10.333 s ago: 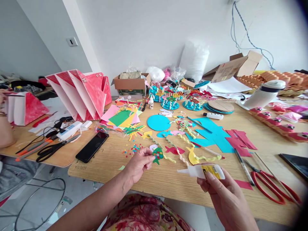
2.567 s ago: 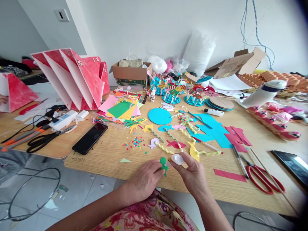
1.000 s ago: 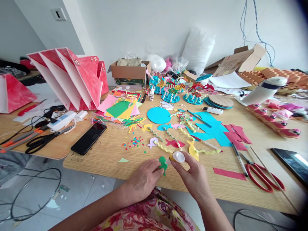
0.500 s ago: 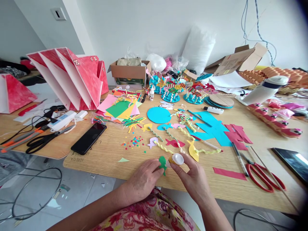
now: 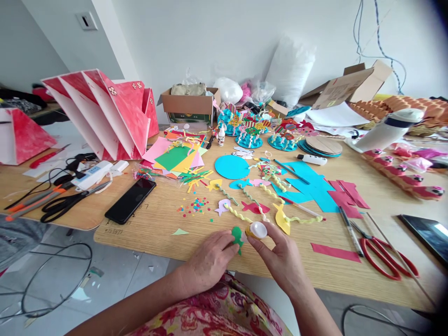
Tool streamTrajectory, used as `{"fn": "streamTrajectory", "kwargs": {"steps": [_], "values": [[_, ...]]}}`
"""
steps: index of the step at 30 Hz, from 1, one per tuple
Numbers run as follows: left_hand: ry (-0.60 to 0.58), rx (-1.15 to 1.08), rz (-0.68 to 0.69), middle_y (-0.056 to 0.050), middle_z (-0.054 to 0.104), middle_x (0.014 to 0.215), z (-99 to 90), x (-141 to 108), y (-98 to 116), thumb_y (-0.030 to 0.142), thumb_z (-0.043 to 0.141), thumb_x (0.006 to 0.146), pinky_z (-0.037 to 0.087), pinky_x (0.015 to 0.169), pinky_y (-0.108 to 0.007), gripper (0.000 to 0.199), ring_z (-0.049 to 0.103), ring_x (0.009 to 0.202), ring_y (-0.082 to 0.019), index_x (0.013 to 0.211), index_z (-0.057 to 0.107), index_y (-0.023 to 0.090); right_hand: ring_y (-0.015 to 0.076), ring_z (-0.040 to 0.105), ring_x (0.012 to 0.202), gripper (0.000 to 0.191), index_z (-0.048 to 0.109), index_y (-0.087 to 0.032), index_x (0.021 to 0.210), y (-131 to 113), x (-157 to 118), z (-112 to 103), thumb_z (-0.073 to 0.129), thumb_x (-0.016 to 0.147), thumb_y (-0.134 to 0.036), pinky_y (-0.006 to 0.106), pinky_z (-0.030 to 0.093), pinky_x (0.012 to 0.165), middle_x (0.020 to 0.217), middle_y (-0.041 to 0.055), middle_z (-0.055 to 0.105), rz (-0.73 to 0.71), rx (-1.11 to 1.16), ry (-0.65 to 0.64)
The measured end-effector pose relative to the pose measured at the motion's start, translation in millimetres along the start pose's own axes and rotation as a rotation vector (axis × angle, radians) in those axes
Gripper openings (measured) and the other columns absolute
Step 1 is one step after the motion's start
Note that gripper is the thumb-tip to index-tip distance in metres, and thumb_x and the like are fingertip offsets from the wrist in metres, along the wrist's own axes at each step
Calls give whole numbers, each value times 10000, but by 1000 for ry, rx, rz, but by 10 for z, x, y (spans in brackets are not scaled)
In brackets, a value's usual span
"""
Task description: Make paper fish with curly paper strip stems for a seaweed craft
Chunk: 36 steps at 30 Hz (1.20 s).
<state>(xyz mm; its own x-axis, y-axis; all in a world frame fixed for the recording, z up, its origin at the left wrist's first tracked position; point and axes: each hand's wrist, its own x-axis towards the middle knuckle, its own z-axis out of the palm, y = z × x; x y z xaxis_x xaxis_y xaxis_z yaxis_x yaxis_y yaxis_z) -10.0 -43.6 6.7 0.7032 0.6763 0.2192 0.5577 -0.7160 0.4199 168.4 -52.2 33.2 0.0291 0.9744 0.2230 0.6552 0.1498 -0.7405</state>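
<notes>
Between the fingers of my left hand (image 5: pixel 211 259) is a green paper fish cutout (image 5: pixel 237 236), at the table's front edge. My right hand (image 5: pixel 280 254) grips a small glue bottle (image 5: pixel 258 230), tipped so its white round base faces me and its nozzle end points at the fish. Just beyond lie more paper fish: a lilac one (image 5: pixel 223 206), a red one (image 5: pixel 255 207) and a yellow one (image 5: pixel 282 219), with wavy strips on or beside them. Left of these are scattered confetti dots (image 5: pixel 196 205) and a pale green paper triangle (image 5: pixel 180 231).
A black phone (image 5: pixel 130 200) and black scissors (image 5: pixel 66 203) lie left. Red-handled scissors (image 5: pixel 383 261), a pen (image 5: pixel 351 232) and a red paper strip (image 5: pixel 335 252) are at right. Behind are a blue disc (image 5: pixel 231 167), blue paper (image 5: pixel 324 191) and coloured sheets (image 5: pixel 175 157).
The view has shifted very slightly. Both hands, the green fish and the glue bottle keep almost the same positions.
</notes>
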Motion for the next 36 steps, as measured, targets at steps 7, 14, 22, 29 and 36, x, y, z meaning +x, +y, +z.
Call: {"fn": "streamTrajectory", "kwargs": {"steps": [7,14,22,29,36], "values": [[10,19,13,-43,575,1071,33,-8,-20,193,319,942,408,936,-351,266,498,1065,-180,1059,558,197,163,557,668,241,583,-207,776,-20,15,-3,542,778,-444,252,422,597,719,6,626,-10,-3,-6],[4,31,20,-47,571,1079,26,-10,-16,194,343,936,397,952,-353,247,488,1081,-185,1039,567,192,169,565,668,265,590,-205,809,13,34,-13,549,762,-462,263,425,600,745,6,645,27,-32,17],[-20,-10,0,-44,570,1068,8,0,-11,201,333,940,404,933,-359,253,491,1061,-183,1043,564,194,158,552,669,246,577,-204,780,13,14,-21,541,779,-447,248,414,596,722,-2,622,11,-18,-18],[-19,-17,6,-49,560,1084,6,-11,-12,201,327,941,399,937,-356,265,483,1067,-174,1074,555,183,176,564,703,245,598,-204,799,37,53,25,573,752,-443,273,430,648,743,6,635,67,54,-24],[-23,47,-2,-50,542,1104,12,-12,-19,164,369,924,401,932,-339,239,472,1076,-180,1027,583,184,186,600,786,282,658,-220,856,211,21,-51,728,619,-355,307,468,723,836,21,680,354,868,206]]}}
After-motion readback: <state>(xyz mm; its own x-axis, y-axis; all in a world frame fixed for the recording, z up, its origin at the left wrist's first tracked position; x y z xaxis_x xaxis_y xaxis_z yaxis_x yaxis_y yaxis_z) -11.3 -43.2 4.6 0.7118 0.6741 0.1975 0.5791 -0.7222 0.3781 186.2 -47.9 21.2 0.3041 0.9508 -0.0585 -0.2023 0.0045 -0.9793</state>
